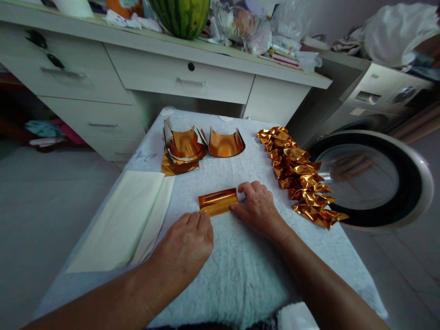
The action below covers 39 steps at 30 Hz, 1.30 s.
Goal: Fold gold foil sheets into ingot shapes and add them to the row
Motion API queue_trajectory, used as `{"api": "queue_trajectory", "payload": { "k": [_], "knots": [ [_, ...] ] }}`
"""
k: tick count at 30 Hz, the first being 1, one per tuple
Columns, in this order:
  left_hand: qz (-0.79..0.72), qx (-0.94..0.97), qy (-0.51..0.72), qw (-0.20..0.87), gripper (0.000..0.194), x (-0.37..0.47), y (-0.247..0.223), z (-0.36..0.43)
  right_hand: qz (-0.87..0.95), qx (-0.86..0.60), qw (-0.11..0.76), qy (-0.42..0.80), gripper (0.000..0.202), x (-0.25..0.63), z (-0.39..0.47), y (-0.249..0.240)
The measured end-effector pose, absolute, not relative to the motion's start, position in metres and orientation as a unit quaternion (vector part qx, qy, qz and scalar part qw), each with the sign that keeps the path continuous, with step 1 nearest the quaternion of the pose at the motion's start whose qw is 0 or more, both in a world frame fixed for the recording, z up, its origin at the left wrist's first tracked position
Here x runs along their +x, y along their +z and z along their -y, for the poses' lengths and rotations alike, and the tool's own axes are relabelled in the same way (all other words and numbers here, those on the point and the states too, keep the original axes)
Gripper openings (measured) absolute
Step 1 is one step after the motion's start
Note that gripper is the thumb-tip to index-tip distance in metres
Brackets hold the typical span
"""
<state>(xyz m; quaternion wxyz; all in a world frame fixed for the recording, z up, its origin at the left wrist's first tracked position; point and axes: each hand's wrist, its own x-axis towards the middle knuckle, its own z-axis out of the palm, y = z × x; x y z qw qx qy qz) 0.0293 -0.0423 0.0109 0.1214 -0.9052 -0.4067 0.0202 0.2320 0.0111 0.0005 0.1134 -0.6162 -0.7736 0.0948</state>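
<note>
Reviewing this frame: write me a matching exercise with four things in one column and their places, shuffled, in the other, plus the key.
Things
1. Curled gold sheet
2. Crinkled gold pieces
3. Watermelon
4. Pale flat sheets

Places
A. On the counter
B. Along the left side of the table
C. Between the left hand and the right hand
D. In a row along the right side of the table

Pairs: 1-C, 2-D, 3-A, 4-B
</note>
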Motion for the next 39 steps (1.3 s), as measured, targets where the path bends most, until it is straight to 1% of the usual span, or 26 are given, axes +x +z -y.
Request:
{"api": "queue_trajectory", "payload": {
  "k": [6,11,13,15,18,20,22,23,25,27,29,32,35,39],
  "knots": [
    [0.404,-0.906,0.016,0.126,0.027,0.028,0.011,0.041,0.771,-0.617,0.091,0.128,0.034,0.242,-0.015,0.006],
    [0.401,-0.907,0.001,0.128,0.025,0.027,0.011,0.039,0.772,-0.611,0.089,0.150,0.033,0.248,-0.018,0.007],
    [0.397,-0.909,-0.010,0.130,0.024,0.026,0.011,0.037,0.773,-0.606,0.100,0.158,0.031,0.251,-0.020,0.005],
    [0.392,-0.911,-0.022,0.127,0.024,0.025,0.012,0.036,0.778,-0.593,0.129,0.163,0.025,0.254,-0.021,0.003],
    [0.393,-0.912,-0.032,0.117,0.023,0.024,0.013,0.034,0.781,-0.563,0.207,0.173,0.016,0.255,-0.023,0.003],
    [0.397,-0.911,-0.035,0.106,0.022,0.023,0.014,0.032,0.788,-0.528,0.264,0.176,0.014,0.252,-0.021,0.007],
    [0.402,-0.910,-0.046,0.095,0.021,0.022,0.013,0.030,0.806,-0.483,0.291,0.180,0.012,0.247,-0.019,0.012],
    [0.405,-0.908,-0.054,0.089,0.020,0.021,0.012,0.029,0.818,-0.462,0.289,0.185,0.012,0.244,-0.017,0.014],
    [0.415,-0.904,-0.076,0.073,0.017,0.020,0.009,0.027,0.846,-0.432,0.250,0.187,0.012,0.238,-0.014,0.016],
    [0.432,-0.896,-0.093,0.055,0.015,0.020,0.006,0.024,0.864,-0.422,0.206,0.182,0.012,0.235,-0.012,0.014],
    [0.451,-0.886,-0.105,0.033,0.012,0.020,0.005,0.022,0.870,-0.423,0.181,0.180,0.014,0.233,-0.011,0.011],
    [0.476,-0.871,-0.121,-0.003,0.003,0.021,0.005,0.019,0.869,-0.424,0.177,0.182,0.010,0.233,-0.012,0.006],
    [0.491,-0.861,-0.130,-0.039,0.010,0.022,0.006,0.017,0.870,-0.423,0.185,0.176,0.005,0.233,-0.014,0.004],
    [0.493,-0.855,-0.148,-0.055,0.014,0.022,0.006,0.013,0.874,-0.417,0.187,0.165,0.007,0.232,-0.015,0.004]
  ]
}}
